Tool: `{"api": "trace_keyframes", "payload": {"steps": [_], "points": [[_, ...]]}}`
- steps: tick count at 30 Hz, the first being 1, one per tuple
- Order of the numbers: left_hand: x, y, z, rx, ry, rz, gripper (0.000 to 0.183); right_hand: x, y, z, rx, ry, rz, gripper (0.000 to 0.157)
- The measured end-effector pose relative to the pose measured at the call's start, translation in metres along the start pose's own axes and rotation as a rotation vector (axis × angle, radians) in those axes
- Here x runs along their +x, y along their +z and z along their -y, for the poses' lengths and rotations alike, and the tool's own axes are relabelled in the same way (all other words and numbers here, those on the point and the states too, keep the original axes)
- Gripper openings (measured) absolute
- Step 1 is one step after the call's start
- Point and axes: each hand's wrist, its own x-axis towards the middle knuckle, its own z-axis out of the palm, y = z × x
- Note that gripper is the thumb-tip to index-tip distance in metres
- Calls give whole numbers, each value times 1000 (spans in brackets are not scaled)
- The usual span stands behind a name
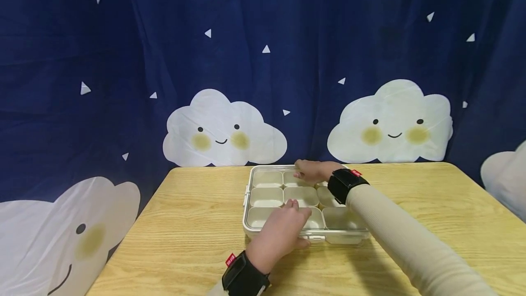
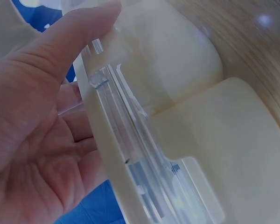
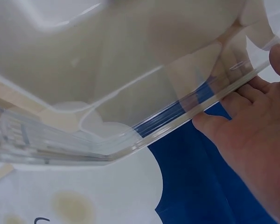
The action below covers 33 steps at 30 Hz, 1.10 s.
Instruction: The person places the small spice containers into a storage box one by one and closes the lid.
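A cream storage box (image 1: 267,197) with several rounded compartments sits on the table under a clear lid with a pale frame. My left hand (image 1: 279,229) is at its front edge, fingers over the lid and thumb down by the front latch (image 1: 316,238). In the left wrist view the thumb of the left hand (image 2: 32,107) lies against the box's front wall, with the fingers behind the rim. At the far edge my right hand (image 1: 315,171) grips the rim. Through the clear lid edge (image 3: 177,119), part of the right hand's fingers shows in the right wrist view.
The box stands on a light wooden table (image 1: 197,214). Behind the table hangs a dark blue curtain (image 1: 246,8) printed with smiling clouds and small white triangles. Another latch (image 1: 246,195) is on the box's left side.
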Motion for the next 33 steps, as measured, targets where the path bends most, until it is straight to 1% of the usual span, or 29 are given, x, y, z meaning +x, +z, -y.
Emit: {"api": "trace_keyframes", "payload": {"steps": [7,14,18,21,24,29,31,33], "points": [[2,1,-1,-1,-3,9,59,-2,-6,2,-11,43,63,17],[2,0,-1,3,-12,12,59,-2,-7,4,-14,42,58,18],[1,0,-1,8,-12,17,60,-1,-6,3,-3,39,47,22],[1,0,-1,5,-13,18,60,-1,-5,2,20,48,44,31],[2,0,-1,-5,-12,21,61,2,-2,-2,15,58,38,41],[2,0,-1,-12,-17,24,60,3,-2,3,-37,83,35,43],[1,0,-1,-11,-19,22,61,2,-5,9,-45,104,38,41],[1,1,-1,-6,-15,19,62,3,-3,8,-49,113,29,42]]}}
